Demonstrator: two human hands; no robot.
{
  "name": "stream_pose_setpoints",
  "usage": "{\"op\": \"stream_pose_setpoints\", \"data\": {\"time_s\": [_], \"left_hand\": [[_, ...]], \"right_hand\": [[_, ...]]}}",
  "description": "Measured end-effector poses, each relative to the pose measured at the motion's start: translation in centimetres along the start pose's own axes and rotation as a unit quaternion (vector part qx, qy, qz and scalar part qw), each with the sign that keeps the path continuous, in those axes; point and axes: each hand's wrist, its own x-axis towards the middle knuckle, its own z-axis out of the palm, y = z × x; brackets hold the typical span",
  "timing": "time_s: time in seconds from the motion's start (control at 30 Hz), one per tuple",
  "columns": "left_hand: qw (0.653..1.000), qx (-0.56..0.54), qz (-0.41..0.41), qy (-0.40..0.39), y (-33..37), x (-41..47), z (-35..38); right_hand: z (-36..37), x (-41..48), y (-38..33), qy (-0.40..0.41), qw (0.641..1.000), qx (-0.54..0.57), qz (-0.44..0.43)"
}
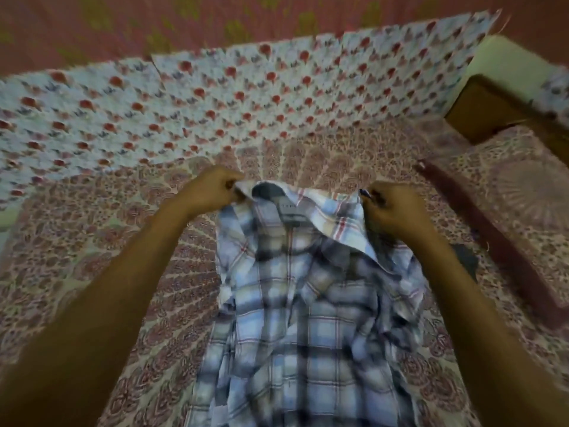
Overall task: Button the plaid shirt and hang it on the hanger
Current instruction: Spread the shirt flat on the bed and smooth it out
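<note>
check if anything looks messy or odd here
The blue-and-white plaid fabric shirt is rumpled, bunched in folds below the right hand, its collar flopped open. The left hand and right hand grip its top edge. Nothing else stands out.

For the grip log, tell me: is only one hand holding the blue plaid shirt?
No, the left hand and the right hand each grip the blue plaid fabric shirt by its top edge, at opposite ends.

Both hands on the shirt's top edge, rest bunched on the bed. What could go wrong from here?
1. The plaid shirt lies crumpled, folds overlapping, so the front edges look hard to line up; a button may go in the wrong hole.
2. The left hand and right hand pinch only the top edge; the fabric could slip if lifted.
</note>
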Motion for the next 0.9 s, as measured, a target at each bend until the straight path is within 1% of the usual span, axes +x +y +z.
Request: {"op": "stream_pose_setpoints", "data": {"time_s": [0.07, 0.1, 0.2, 0.27, 0.37, 0.43, 0.5, 0.53, 0.6, 0.63, 0.7, 0.8, 0.9], "left_hand": [[0.994, 0.047, -0.02, 0.102, -1.9, 5.1, 1.2], [0.989, 0.063, -0.031, 0.131, -2.7, 7.5, 1.8], [0.976, 0.042, -0.043, 0.21, -5.0, 14.7, 2.7], [0.963, 0.024, -0.063, 0.262, -6.3, 19.2, 2.9], [0.95, -0.005, -0.088, 0.3, -8.1, 24.6, 4.6], [0.954, -0.052, -0.113, 0.273, -9.8, 27.5, 7.1], [0.962, -0.103, -0.161, 0.196, -11.8, 28.5, 10.4], [0.966, -0.1, -0.182, 0.152, -13.1, 28.4, 12.3], [0.973, -0.083, -0.196, 0.087, -15.0, 26.9, 16.0], [0.977, -0.082, -0.189, 0.061, -15.9, 25.3, 17.9], [0.978, -0.103, -0.179, 0.026, -17.0, 21.5, 20.7], [0.979, -0.096, -0.182, 0.014, -17.3, 14.0, 23.7], [0.964, -0.12, -0.233, 0.046, -16.4, 5.6, 25.4]], "right_hand": [[2.8, 4.1, 1.5, 0.013, 0.998, -0.037, 0.04], [4.0, 6.1, 2.2, 0.027, 0.997, -0.04, 0.056], [7.5, 12.7, 4.1, 0.083, 0.993, -0.025, 0.083], [9.2, 16.8, 5.2, 0.128, 0.987, -0.037, 0.09], [12.6, 21.6, 7.4, 0.169, 0.977, -0.049, 0.117], [15.9, 23.4, 9.5, 0.142, 0.979, -0.026, 0.143], [19.3, 23.1, 11.4, 0.06, 0.983, 0.017, 0.172], [21.0, 22.1, 12.1, 0.013, 0.982, 0.023, 0.189], [24.1, 19.1, 12.9, -0.057, 0.978, 0.029, 0.198], [25.6, 17.0, 13.1, -0.082, 0.977, 0.044, 0.194], [27.6, 12.5, 12.6, -0.107, 0.973, 0.081, 0.187], [29.5, 4.9, 11.0, -0.115, 0.973, 0.092, 0.175], [30.4, -3.3, 8.0, -0.11, 0.972, 0.125, 0.168]]}}
